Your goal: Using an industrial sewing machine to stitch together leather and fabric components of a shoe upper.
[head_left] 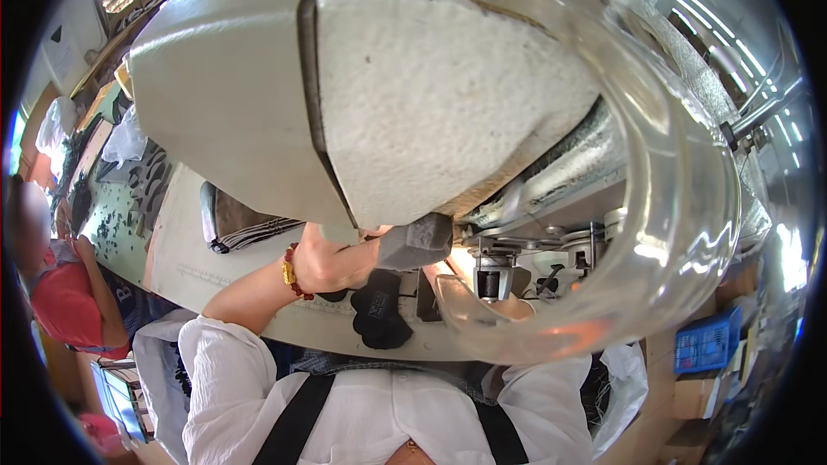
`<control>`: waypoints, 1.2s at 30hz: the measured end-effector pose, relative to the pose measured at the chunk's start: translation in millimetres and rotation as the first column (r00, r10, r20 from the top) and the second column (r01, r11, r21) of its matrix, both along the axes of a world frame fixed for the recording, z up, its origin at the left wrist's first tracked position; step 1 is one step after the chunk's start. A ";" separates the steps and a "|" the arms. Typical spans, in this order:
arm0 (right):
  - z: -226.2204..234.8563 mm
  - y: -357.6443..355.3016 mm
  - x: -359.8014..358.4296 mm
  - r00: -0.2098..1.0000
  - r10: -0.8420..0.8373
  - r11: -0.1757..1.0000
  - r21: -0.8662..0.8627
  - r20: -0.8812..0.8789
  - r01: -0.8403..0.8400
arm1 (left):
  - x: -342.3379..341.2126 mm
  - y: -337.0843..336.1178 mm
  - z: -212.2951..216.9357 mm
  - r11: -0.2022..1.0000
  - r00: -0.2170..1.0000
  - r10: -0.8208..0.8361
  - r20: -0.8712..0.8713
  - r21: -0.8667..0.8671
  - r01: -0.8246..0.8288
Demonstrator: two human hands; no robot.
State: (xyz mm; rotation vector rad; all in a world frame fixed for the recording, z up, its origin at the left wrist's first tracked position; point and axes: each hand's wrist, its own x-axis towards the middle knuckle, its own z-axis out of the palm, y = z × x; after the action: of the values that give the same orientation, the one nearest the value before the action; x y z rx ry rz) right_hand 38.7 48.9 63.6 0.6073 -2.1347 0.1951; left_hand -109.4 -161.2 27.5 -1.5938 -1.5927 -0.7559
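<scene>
A large grey-white sewing machine head (388, 77) with a rough, speckled casing fills most of the view, looming close above the work. A clear, curved plastic guard (680, 181) arcs in front of it on the right and bends everything seen through it. Beneath them runs the pale, cream-coloured surface (185, 241), reaching from the left edge to the middle.

On this surface, at the left under the machine head, lies a stack of dark and striped fabric pieces (237, 224). Closer in, just below the needle area, lies a black cut fabric piece with a printed patch (377, 310), flat on the surface near its front edge.

The left hand (332, 263), wearing a bracelet of red and gold beads at the wrist, reaches in under the machine head and rests just above and touching the upper end of the black piece; its fingers are hidden by the machine, so whether it grips cannot be told. The right hand (508, 306) shows only as a blurred shape behind the clear guard, beside the metal presser foot post (491, 280); whether it is closed or spread cannot be told either.

At the far left stands another person in a red top (60, 301).
</scene>
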 end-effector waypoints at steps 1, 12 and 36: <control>0.7 -5.1 -3.6 0.996 -0.045 0.998 -0.035 -0.079 0.042 | -2.0 2.1 -4.4 0.999 0.997 0.044 -0.056 -0.010 -0.044; -19.7 2.8 -0.2 0.996 -0.066 0.996 -0.060 0.060 0.070 | -15.8 1.6 -38.1 0.994 0.991 0.092 0.094 -0.062 -0.087; -52.5 4.6 -18.7 0.936 -0.256 0.947 0.135 -0.241 0.293 | -19.9 7.6 -17.4 0.943 0.780 -0.319 0.538 0.103 0.316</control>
State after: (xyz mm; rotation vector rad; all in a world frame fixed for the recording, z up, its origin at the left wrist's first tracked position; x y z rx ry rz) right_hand 20.0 53.5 11.1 0.3971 -2.0036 -0.2028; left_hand -129.2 -153.5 10.1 -1.7637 -1.7101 -1.5169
